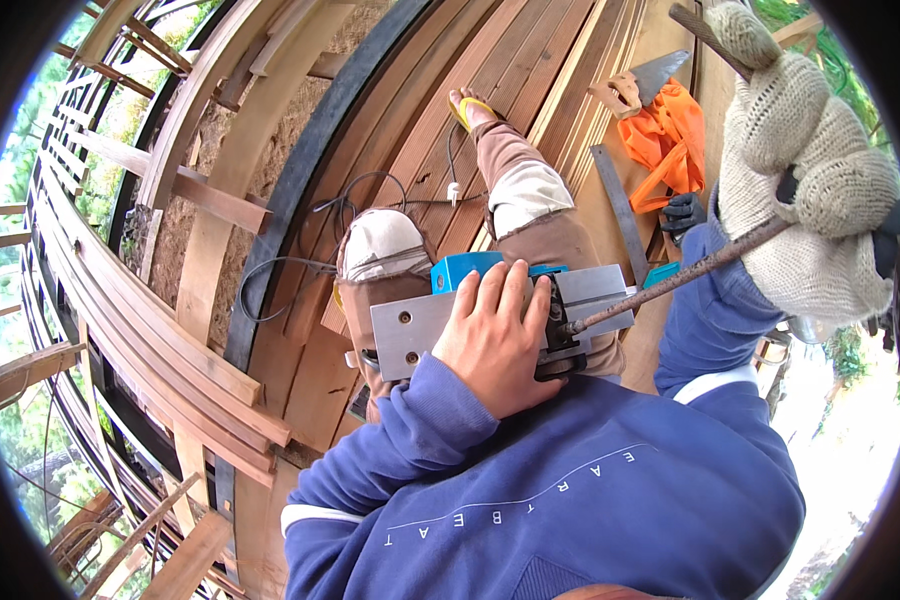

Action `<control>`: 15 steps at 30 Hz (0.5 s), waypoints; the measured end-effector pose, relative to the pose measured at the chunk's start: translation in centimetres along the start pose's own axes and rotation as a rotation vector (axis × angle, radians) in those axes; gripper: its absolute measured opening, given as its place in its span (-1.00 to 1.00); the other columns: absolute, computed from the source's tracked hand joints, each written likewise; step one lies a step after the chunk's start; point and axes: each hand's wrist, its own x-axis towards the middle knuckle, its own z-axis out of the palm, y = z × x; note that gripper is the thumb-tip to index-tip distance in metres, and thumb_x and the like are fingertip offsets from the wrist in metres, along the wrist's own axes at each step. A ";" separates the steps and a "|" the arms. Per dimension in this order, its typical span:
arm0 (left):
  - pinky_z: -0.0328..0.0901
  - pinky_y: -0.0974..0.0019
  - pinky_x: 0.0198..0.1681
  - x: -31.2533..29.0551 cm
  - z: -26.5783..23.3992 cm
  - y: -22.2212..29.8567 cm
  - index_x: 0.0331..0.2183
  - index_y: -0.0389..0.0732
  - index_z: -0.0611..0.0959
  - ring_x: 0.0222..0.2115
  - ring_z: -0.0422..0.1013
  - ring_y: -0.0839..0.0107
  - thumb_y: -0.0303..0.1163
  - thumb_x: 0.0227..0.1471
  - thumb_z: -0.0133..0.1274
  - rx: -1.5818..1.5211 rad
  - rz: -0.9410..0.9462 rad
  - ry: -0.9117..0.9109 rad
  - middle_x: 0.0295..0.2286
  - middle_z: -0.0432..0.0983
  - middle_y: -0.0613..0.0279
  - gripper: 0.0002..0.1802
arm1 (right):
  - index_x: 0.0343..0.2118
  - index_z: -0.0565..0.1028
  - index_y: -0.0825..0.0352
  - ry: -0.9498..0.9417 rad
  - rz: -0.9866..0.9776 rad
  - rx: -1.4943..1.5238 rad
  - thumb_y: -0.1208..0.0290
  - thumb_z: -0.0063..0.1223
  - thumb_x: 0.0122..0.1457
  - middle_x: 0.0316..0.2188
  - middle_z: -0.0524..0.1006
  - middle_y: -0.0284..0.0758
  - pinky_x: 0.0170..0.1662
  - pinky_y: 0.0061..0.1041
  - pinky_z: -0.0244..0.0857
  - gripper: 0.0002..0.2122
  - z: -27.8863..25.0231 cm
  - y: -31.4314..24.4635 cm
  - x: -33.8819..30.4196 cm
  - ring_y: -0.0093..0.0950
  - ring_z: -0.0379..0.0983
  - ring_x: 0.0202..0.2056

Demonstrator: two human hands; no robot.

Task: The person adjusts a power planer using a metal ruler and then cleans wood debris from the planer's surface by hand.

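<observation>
My bare left hand (495, 338) presses down on an upturned electric planer (395, 335), with fingers spread over its silver sole plates. The planer's body is blue and it lies across my lap. My right hand (815, 165), in a thick cream knitted glove, is closed around a rusty metal rod (680, 272). The rod's end reaches the dark middle section of the planer, close to my left fingers. Another rusty length (708, 38) sticks out above the glove; whether it belongs to the same rod I cannot tell.
Wooden decking boards (510, 75) lie under my legs. A handsaw (635, 85), orange cloth (665, 140), flat metal bar (618, 210) and dark glove (683, 213) lie to the right. A black cable with a white plug (453, 193) runs between my feet. Stacked planks (160, 330) and open framing are at left.
</observation>
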 end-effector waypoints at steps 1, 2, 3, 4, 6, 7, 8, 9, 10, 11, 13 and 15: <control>0.10 -0.09 0.30 0.0 0.0 -0.1 0.16 -0.36 0.44 0.22 0.23 -0.09 0.12 -0.27 0.41 0.017 0.014 -0.009 0.16 0.31 -0.22 0.08 | -0.69 0.24 0.21 -0.001 -0.020 0.026 0.01 0.04 0.18 -0.62 0.25 -0.30 -0.10 -0.13 0.23 -0.55 -0.1 0.2 -0.4 -0.40 0.16 -0.48; 0.10 -0.10 0.30 0.0 0.0 -0.3 0.16 -0.36 0.44 0.22 0.23 -0.09 0.12 -0.27 0.41 0.033 0.015 -0.016 0.17 0.31 -0.23 0.08 | -0.67 0.23 0.20 0.116 0.171 -0.151 0.08 0.02 0.21 -0.62 0.23 -0.31 -0.07 -0.11 0.22 -0.58 0.5 -1.2 -0.2 -0.41 0.17 -0.48; 0.10 -0.10 0.30 -0.3 0.1 -0.3 0.16 -0.35 0.44 0.23 0.23 -0.09 0.13 -0.28 0.41 0.049 0.017 -0.028 0.17 0.31 -0.23 0.08 | -0.66 0.23 0.19 0.197 0.394 -0.321 0.15 -0.01 0.24 -0.61 0.22 -0.32 -0.03 -0.09 0.22 -0.61 1.1 -2.5 0.2 -0.42 0.18 -0.47; 0.09 -0.10 0.31 -0.7 0.2 -0.4 0.17 -0.35 0.44 0.23 0.23 -0.09 0.13 -0.27 0.41 0.033 0.010 -0.043 0.17 0.30 -0.23 0.09 | -0.65 0.22 0.18 0.244 0.620 -0.453 0.22 -0.03 0.28 -0.60 0.20 -0.33 0.01 -0.07 0.22 -0.63 1.6 -3.9 0.5 -0.43 0.19 -0.46; 0.08 -0.12 0.32 -0.1 -0.2 -0.7 0.18 -0.35 0.43 0.23 0.22 -0.09 0.13 -0.26 0.41 0.036 0.050 -0.045 0.18 0.29 -0.24 0.09 | -0.60 0.28 0.21 0.329 0.509 -0.058 0.18 -0.07 0.26 -0.59 0.22 -0.31 -0.01 -0.05 0.23 -0.67 2.0 -3.6 0.7 -0.37 0.21 -0.46; 0.07 -0.14 0.32 0.1 -0.2 -0.7 0.20 -0.35 0.40 0.24 0.21 -0.11 0.15 -0.25 0.41 0.049 0.072 -0.068 0.19 0.28 -0.25 0.12 | -0.57 0.33 0.24 0.139 0.290 -0.148 0.16 -0.09 0.24 -0.58 0.25 -0.29 -0.04 -0.03 0.24 -0.69 4.2 -2.0 1.1 -0.34 0.22 -0.46; 0.07 -0.15 0.32 -0.1 -0.4 -0.5 0.21 -0.35 0.39 0.24 0.21 -0.12 0.15 -0.25 0.41 0.055 0.051 -0.047 0.19 0.28 -0.25 0.12 | -0.54 0.38 0.27 0.065 0.213 -0.158 0.15 -0.11 0.23 -0.58 0.28 -0.28 -0.06 0.00 0.25 -0.69 4.8 -1.6 1.9 -0.31 0.22 -0.46; 0.07 -0.15 0.32 0.0 -0.4 -0.3 0.21 -0.35 0.38 0.24 0.21 -0.12 0.15 -0.25 0.41 0.060 0.044 -0.034 0.19 0.28 -0.25 0.13 | -0.50 0.43 0.30 0.054 0.180 -0.168 0.13 -0.14 0.21 -0.57 0.31 -0.26 -0.09 0.03 0.26 -0.68 5.1 -1.9 2.2 -0.28 0.23 -0.46; 0.07 -0.16 0.32 0.0 -0.5 -0.1 0.22 -0.35 0.37 0.24 0.21 -0.13 0.15 -0.25 0.41 0.064 0.039 -0.022 0.19 0.28 -0.25 0.14 | -0.48 0.47 0.27 -0.013 0.139 -0.180 0.11 -0.12 0.22 -0.56 0.33 -0.26 -0.09 0.02 0.26 -0.68 4.7 -2.6 3.0 -0.28 0.24 -0.46; 0.06 -0.17 0.31 -0.1 -0.2 0.1 0.24 -0.30 0.37 0.24 0.21 -0.15 0.15 -0.26 0.43 0.027 0.015 -0.008 0.20 0.27 -0.23 0.16 | -0.45 0.52 0.24 -0.075 0.113 -0.187 0.10 -0.10 0.23 -0.56 0.36 -0.26 -0.10 0.02 0.27 -0.69 4.4 -3.1 3.2 -0.28 0.25 -0.46; 0.06 -0.18 0.31 0.3 -0.7 -0.1 0.25 -0.25 0.37 0.24 0.21 -0.14 0.15 -0.27 0.44 0.073 0.032 0.020 0.20 0.27 -0.21 0.15 | -0.43 0.52 0.27 0.013 0.099 -0.212 0.14 -0.10 0.23 -0.54 0.38 -0.25 -0.13 -0.03 0.27 -0.70 3.4 -5.2 2.7 -0.30 0.26 -0.47; 0.07 -0.19 0.31 0.3 -0.6 0.0 0.24 -0.17 0.39 0.24 0.21 -0.14 0.15 -0.27 0.45 0.101 0.033 0.054 0.21 0.27 -0.19 0.12 | -0.40 0.53 0.29 0.110 0.074 -0.219 0.18 -0.11 0.23 -0.52 0.41 -0.24 -0.16 -0.08 0.27 -0.72 2.5 -5.8 1.9 -0.33 0.27 -0.47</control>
